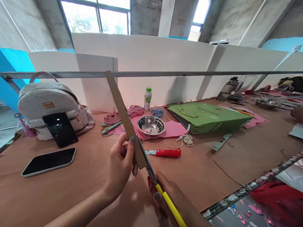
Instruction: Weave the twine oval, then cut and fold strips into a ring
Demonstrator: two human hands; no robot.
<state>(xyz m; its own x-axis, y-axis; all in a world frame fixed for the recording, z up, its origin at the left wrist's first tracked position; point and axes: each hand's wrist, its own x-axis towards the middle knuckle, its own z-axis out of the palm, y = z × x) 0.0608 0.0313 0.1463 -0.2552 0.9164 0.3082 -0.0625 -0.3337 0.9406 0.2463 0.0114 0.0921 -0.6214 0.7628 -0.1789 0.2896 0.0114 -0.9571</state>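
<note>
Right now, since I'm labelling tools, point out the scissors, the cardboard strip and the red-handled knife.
scissors [169, 203], head view, on the yellow handle.
cardboard strip [119, 101], head view, mid-length of the strip.
red-handled knife [168, 153], head view, on the red handle.

The small bottle [148, 99] with the green cap, near the table's far edge, has a green label with what looks like "100" in white. The green paper bag [208, 118] lying flat has faint lettering too small to read. So are the red characters on the concrete pillar [181, 21] behind.
</note>
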